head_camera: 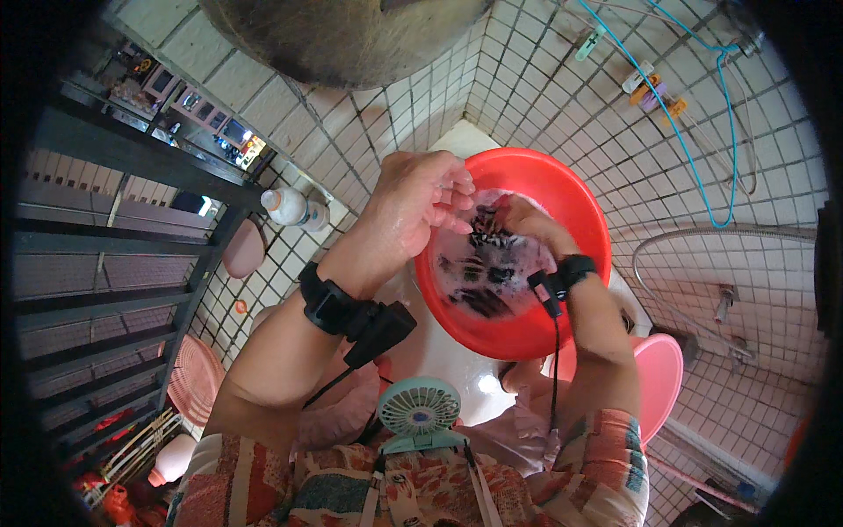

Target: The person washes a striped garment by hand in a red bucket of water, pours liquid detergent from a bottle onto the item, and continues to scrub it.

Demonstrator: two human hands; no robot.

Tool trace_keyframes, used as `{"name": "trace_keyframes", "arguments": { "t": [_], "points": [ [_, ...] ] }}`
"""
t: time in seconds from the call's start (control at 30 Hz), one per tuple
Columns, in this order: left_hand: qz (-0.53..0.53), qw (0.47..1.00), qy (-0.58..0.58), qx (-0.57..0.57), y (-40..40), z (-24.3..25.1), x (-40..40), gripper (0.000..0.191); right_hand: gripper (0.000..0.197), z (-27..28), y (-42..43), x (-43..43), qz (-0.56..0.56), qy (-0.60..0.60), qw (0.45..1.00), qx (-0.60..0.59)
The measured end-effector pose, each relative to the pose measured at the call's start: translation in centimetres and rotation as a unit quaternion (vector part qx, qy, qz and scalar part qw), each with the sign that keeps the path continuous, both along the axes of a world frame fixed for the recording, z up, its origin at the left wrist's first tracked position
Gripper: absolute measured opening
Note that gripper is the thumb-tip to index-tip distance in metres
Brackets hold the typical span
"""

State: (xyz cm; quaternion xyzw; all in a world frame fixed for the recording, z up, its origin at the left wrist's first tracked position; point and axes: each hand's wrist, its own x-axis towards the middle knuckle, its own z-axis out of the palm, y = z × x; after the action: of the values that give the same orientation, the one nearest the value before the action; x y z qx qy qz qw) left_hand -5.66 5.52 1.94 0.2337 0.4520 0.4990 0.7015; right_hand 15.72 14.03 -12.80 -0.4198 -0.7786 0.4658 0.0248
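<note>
A red plastic basin point(579, 197) of cloudy, sudsy water stands before me. In it lies a wet black-and-white patterned cloth point(490, 240), partly under the suds. My right hand point(527, 221) is down in the basin, gripping the cloth near its far end; its fingertips are partly hidden by cloth and foam. Over the basin's left rim, my left hand point(421, 197) is raised, wet, with loosely curled fingers apart and nothing in them. Each wrist wears a black strap with a small device and a cable.
A white bottle point(296, 209) stands left on the tiled floor, beside dark railings point(112, 227). Pink basket point(195, 379) lies lower left. A pink plastic basin point(662, 382) is at right, below a shower hose point(658, 244). Blue hanger point(731, 145) and clothespegs point(649, 92) hang on the wall. A small fan point(419, 405) hangs at my chest.
</note>
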Motion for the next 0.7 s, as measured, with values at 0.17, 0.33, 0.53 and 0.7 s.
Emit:
{"name": "trace_keyframes", "arguments": {
  "t": [0.17, 0.33, 0.53, 0.7],
  "points": [
    [-0.012, 1.0, -0.004, -0.003, 0.4, -0.6, 0.0, 0.023, 0.028, -14.3, -3.2, -0.5, 0.157, -0.14, 0.97, 0.121],
    [-0.002, 1.0, 0.006, -0.015, 0.3, -0.1, 0.6, 0.021, 0.026, -14.2, -3.1, 1.5, 0.099, -0.064, 0.983, 0.142],
    [0.04, 0.997, 0.027, -0.068, -0.3, -0.8, 2.8, 0.036, 0.013, 0.7, -1.2, 3.2, -0.206, 0.178, 0.958, -0.089],
    [0.017, 0.989, 0.051, -0.141, -1.2, -1.8, 5.0, 0.056, 0.011, 14.4, -4.0, 1.6, -0.271, 0.256, 0.926, -0.066]
  ]
}}
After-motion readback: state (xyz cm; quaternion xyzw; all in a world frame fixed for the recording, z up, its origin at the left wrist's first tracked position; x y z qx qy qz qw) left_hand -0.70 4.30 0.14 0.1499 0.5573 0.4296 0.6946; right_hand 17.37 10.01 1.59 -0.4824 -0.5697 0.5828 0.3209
